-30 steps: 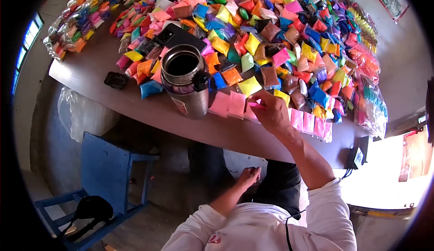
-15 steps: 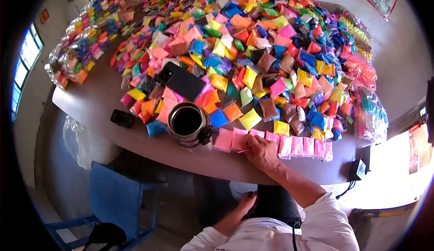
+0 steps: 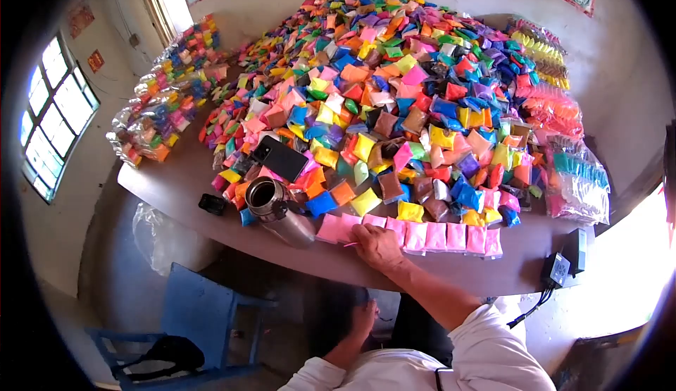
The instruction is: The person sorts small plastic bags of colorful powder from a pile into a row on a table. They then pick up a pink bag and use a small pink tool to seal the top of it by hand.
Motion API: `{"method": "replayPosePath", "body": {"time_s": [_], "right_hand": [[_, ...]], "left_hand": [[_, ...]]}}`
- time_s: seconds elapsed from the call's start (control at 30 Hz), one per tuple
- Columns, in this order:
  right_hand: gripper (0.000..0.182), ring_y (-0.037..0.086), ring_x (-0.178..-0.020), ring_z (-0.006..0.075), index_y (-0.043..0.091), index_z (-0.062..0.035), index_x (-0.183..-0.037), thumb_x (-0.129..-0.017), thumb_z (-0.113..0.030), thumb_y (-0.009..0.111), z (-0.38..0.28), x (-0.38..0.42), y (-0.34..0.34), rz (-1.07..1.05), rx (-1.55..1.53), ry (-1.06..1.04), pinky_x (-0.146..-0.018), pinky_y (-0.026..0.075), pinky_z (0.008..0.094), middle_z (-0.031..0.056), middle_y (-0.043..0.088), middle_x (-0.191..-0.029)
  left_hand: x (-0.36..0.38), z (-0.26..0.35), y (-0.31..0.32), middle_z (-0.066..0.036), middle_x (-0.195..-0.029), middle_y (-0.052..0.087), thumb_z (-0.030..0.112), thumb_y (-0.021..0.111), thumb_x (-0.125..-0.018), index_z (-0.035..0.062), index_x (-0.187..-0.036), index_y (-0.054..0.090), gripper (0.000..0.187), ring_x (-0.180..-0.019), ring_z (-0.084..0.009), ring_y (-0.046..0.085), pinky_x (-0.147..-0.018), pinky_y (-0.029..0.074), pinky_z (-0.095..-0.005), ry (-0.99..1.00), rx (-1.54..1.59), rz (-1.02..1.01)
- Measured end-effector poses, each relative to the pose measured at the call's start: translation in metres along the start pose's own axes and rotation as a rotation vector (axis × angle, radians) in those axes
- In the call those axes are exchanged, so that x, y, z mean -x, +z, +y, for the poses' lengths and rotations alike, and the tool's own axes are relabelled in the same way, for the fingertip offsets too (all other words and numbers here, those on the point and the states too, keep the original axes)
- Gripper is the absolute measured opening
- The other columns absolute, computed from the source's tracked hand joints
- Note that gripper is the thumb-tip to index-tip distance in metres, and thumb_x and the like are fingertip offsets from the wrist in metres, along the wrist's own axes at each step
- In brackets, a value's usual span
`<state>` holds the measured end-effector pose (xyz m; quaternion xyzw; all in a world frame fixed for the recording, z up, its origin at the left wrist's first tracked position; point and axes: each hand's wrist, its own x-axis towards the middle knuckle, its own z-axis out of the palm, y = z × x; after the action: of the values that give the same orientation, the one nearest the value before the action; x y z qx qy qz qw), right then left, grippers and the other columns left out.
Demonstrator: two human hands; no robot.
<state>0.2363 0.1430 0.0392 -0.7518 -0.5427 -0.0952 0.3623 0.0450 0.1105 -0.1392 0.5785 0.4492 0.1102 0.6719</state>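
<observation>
My right hand (image 3: 379, 245) rests at the table's front edge over a row of flat pink packets (image 3: 436, 237). Its fingers are pinched, and a thin pink stick-like thing (image 3: 350, 244) pokes out to their left. Part of the row lies hidden under this hand. Below the tabletop, my left hand (image 3: 365, 319) is near my lap; its fingers are partly hidden and too dark to tell whether they hold anything. Left of the row stands an open steel flask (image 3: 288, 223), close to the nearest pink packet.
A large heap of coloured packets (image 3: 380, 88) covers most of the table (image 3: 218, 225). A black phone (image 3: 280, 157) lies on it, with a small black case (image 3: 212, 203) nearby. Bagged packets line both sides. Black boxes (image 3: 560, 271) sit front right; a blue chair (image 3: 197, 313) stands left.
The view has tipped upward, showing more of the wall and window. My right hand stays pinched over the same part of the pink row. My left hand has shifted slightly below the table.
</observation>
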Motion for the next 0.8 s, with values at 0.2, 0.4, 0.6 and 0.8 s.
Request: {"method": "replayPosePath", "body": {"time_s": [0.2, 0.4, 0.6, 0.8], "right_hand": [[0.014, 0.062, -0.064, 0.0321, 0.054, -0.0061, -0.087, -0.088, -0.02, 0.056, 0.004, 0.003, -0.001, 0.108, -0.084, -0.044, -0.052, 0.049, 0.042, 0.013, 0.061, -0.072], [0.018, 0.063, -0.065, 0.0325, 0.055, -0.0055, -0.083, -0.089, -0.022, 0.054, 0.009, 0.003, 0.006, 0.14, -0.124, -0.009, -0.054, 0.05, 0.0414, 0.0139, 0.062, -0.069], [0.014, 0.065, -0.068, 0.0285, 0.053, -0.0062, -0.086, -0.09, -0.018, 0.047, 0.008, 0.002, 0.006, 0.019, -0.145, -0.015, -0.057, 0.051, 0.0399, 0.0145, 0.063, -0.075], [0.012, 0.063, -0.068, 0.0296, 0.056, -0.0067, -0.082, -0.085, -0.017, 0.053, 0.01, 0.002, 0.012, 0.069, -0.169, 0.025, -0.058, 0.051, 0.041, 0.0122, 0.062, -0.073]], "left_hand": [[-0.002, 0.031, -0.056, -0.005, -0.059, 0.058, 0.031, 0.054, -0.092, 0.0015, -0.069, 0.062, 0.039, -0.057, -0.0153, 0.055, -0.054, 0.044, -0.0339, 0.576, -0.618, 0.013], [0.004, 0.074, -0.106, -0.024, -0.071, 0.059, 0.031, 0.054, -0.089, -0.0032, -0.075, 0.062, 0.038, -0.067, -0.0346, 0.063, -0.059, 0.045, -0.0421, 0.331, -0.861, 0.357], [0.008, 0.06, -0.093, -0.023, -0.076, 0.064, 0.031, 0.049, -0.089, -0.0015, -0.079, 0.067, 0.038, -0.078, -0.0428, 0.062, -0.072, 0.048, -0.0506, 0.275, -1.03, 0.572], [0.006, 0.064, -0.058, -0.022, -0.076, 0.065, 0.033, 0.058, -0.084, 0.0016, -0.078, 0.069, 0.034, -0.08, -0.0388, 0.064, -0.073, 0.05, -0.0462, 0.169, -0.942, 0.67]]}}
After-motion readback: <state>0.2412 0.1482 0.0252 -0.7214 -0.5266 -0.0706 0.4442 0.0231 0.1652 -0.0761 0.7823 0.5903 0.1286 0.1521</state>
